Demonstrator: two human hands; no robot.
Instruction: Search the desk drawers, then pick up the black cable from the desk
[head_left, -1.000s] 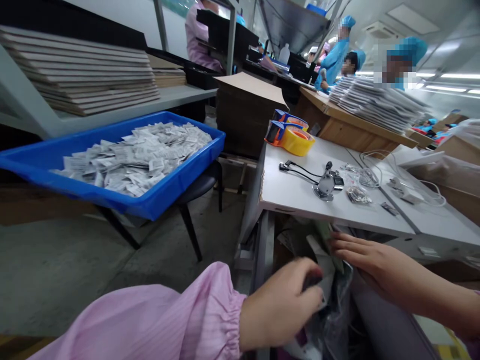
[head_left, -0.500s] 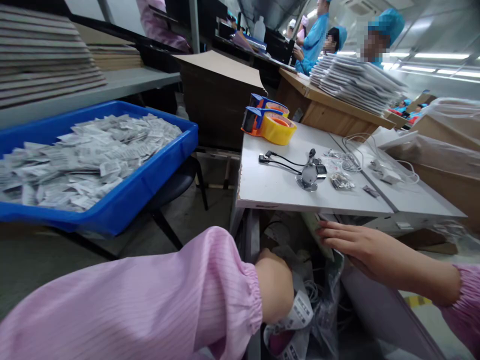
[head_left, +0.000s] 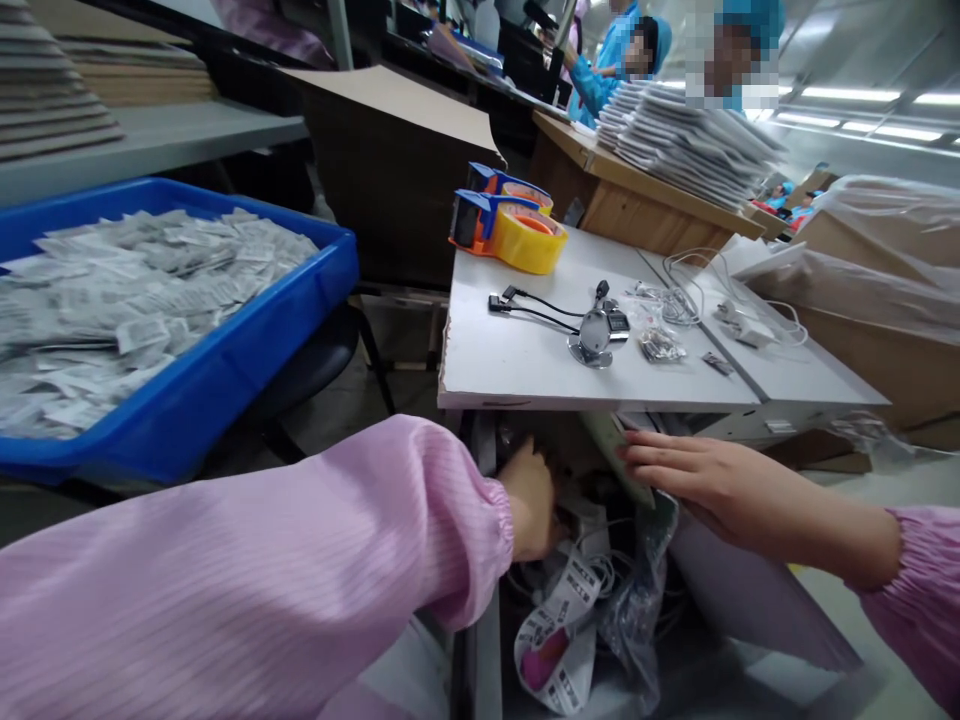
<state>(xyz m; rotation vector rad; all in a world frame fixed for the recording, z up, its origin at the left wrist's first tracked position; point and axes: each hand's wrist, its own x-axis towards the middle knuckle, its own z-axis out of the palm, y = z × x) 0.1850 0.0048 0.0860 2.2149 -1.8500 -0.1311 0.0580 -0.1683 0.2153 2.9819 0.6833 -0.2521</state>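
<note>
My left hand (head_left: pixel 531 497), in a pink sleeve, reaches under the white table (head_left: pixel 525 365) into a heap of bags, papers and thin cables; its fingers are hidden, so what they grip cannot be made out. My right hand (head_left: pixel 694 474) lies flat with fingers together on the edge of a grey plastic bag (head_left: pixel 637 600) under the table edge. A printed white bag (head_left: pixel 559 630) hangs below my left hand.
A blue tray (head_left: pixel 300 310) full of small white packets stands at left on a stool. On the table lie tape dispensers (head_left: pixel 510 228), a black cable (head_left: pixel 536 308), a small metal device (head_left: pixel 596 335) and white cables (head_left: pixel 705 300). People in blue caps work behind stacked sheets (head_left: pixel 686 135).
My left hand has pushed further in under the table, away from me, and its fingers are now hidden. My right hand stays on the bag. The view has shifted right and closer.
</note>
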